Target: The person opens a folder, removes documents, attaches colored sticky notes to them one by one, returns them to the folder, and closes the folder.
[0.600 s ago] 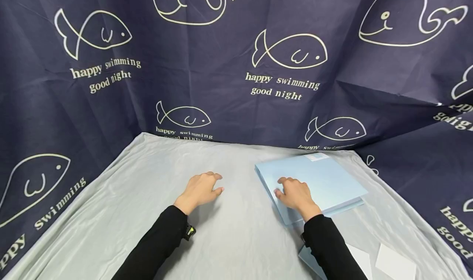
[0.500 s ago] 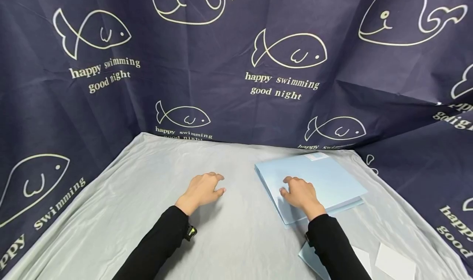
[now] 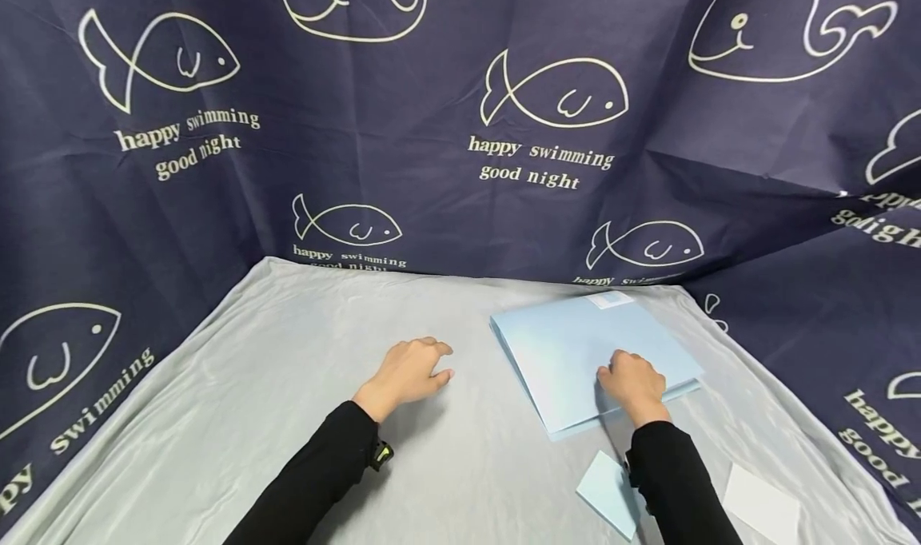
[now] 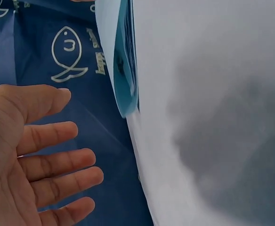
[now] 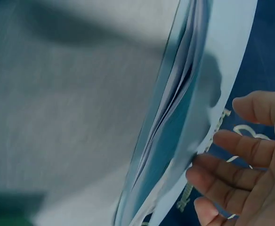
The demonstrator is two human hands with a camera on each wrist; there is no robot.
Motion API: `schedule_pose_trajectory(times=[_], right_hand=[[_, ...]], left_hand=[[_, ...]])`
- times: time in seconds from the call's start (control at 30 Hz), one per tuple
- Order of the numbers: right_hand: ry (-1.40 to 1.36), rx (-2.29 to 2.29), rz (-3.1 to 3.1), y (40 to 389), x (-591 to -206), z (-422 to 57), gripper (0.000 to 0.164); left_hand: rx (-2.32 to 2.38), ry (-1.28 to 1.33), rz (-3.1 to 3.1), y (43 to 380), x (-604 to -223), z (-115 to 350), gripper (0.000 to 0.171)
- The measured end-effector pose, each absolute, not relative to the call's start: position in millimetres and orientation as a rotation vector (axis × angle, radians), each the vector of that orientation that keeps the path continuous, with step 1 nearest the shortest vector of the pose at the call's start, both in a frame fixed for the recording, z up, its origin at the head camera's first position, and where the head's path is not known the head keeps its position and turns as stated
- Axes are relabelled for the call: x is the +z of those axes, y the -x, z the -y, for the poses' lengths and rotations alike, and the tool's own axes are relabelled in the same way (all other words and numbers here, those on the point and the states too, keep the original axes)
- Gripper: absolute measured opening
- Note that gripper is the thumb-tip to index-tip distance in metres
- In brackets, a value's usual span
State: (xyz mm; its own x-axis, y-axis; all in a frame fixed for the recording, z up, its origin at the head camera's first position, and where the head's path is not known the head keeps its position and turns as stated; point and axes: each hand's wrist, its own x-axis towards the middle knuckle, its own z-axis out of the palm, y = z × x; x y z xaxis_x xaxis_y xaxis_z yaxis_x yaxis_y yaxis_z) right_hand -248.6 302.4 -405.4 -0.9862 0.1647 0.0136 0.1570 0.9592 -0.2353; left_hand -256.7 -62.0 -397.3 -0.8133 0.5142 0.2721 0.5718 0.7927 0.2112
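Observation:
A light blue folder [image 3: 576, 353] lies on the right half of the pale cloth, with a white label [image 3: 610, 299] at its far edge. Over its near right part hovers my right hand [image 3: 635, 385], holding nothing. In the right wrist view its loosely bent fingertips are right at the folder's cover [image 5: 222, 52], and sheets of paper [image 5: 175, 89] show between the covers. To the left of the folder, above the cloth, is my left hand [image 3: 410, 373], fingers relaxed and nothing in them. The left wrist view shows the folder's edge [image 4: 111, 52] beyond the left thumb.
Near my right forearm lie a small light blue rectangular piece [image 3: 608, 493] and a white card [image 3: 763, 505]. A pale cloth [image 3: 288, 417] covers the table. Dark blue curtains [image 3: 432, 153] printed with fish stand behind and at both sides.
My right hand has moved right across the folder, and more of the small light blue piece shows beside the sleeve. My left hand has shifted slightly right. The head view has tilted a little.

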Motion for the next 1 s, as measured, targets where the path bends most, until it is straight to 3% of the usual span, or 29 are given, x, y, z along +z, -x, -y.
schedule_pose_trajectory(times=[0.23, 0.47, 0.77, 1.0], right_hand=[[0.507, 0.477, 3.092, 245, -398, -329, 0.049], [0.652, 0.793, 3.051, 235, -401, -353, 0.04], [0.87, 1.101, 2.85, 237, -411, -366, 0.045], [1.066, 1.66, 2.461, 244, -406, -372, 0.071]], left_hand=[[-0.386, 0.923, 2.753, 257, -392, 41, 0.036], [-0.315, 0.975, 2.765, 255, -393, 29, 0.036], [-0.309, 1.013, 2.776, 256, -398, 22, 0.036], [-0.336, 1.018, 2.78, 257, -400, 22, 0.035]])
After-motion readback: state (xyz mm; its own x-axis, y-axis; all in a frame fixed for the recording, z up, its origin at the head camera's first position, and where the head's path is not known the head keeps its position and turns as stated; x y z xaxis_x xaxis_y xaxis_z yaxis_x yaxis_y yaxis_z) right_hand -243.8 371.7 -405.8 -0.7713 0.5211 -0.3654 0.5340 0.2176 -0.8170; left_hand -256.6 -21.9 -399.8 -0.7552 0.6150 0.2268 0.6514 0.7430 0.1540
